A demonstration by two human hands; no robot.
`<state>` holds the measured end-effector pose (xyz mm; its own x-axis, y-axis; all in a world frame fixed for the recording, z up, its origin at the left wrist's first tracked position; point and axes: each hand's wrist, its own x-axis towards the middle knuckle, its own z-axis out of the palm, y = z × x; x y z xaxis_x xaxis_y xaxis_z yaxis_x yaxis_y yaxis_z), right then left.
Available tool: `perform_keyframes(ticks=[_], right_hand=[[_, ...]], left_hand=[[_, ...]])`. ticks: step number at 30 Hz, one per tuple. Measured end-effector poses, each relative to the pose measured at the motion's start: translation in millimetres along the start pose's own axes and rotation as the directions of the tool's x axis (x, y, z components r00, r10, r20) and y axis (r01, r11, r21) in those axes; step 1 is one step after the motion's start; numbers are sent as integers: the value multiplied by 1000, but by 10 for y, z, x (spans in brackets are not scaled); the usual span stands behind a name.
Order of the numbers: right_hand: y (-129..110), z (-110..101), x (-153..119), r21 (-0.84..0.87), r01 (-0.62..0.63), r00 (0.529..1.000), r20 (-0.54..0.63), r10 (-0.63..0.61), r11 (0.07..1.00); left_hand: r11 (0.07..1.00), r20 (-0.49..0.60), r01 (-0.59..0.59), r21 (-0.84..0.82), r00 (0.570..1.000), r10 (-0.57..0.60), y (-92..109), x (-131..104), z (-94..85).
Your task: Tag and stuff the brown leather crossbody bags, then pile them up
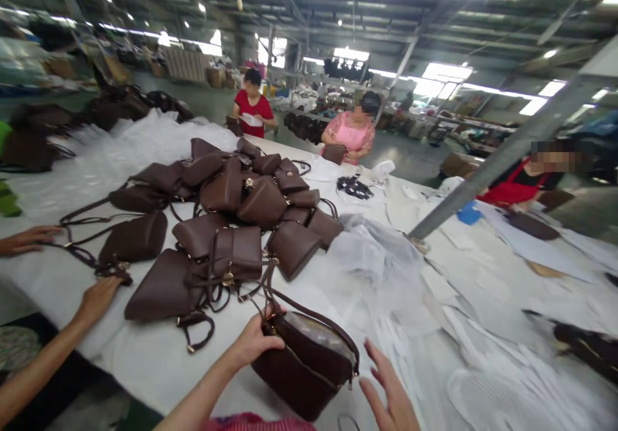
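Observation:
A dark brown handbag (304, 370) stands tilted at the near edge of the table, its top open with clear plastic showing inside. My left hand (258, 341) grips the bag's left end, thumb on the front and fingers behind the rim. Just right of the bag, my right hand (389, 392) is raised with its fingers apart and nothing in it. The bag's strap (328, 321) arches over its back side. Beyond my left hand lies a large heap of similar brown bags (236, 250) with straps and gold-coloured fittings.
At the left, another person's hands (99, 299) touch a bag's straps. Three people stand across the white table (313, 296). A slanted metal post (483, 167) meets the table right of centre. Plastic sheets (376, 257) and white papers lie about; dark items lie at the right edge.

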<state>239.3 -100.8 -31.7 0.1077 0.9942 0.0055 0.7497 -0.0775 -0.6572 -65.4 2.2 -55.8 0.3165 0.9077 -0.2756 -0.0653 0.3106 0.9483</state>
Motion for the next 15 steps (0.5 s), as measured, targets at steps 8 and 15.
perform_keyframes(ticks=[8, 15], right_hand=[[-83, 377, -81, 33, 38, 988, 150, -43, 999], [-440, 206, -182, 154, -11, 951, 308, -38, 988]], left_hand=[[998, 132, 35, 50, 990, -41, -433, -119, 262], [909, 234, 123, 397, 945, -229, -154, -272, -4]])
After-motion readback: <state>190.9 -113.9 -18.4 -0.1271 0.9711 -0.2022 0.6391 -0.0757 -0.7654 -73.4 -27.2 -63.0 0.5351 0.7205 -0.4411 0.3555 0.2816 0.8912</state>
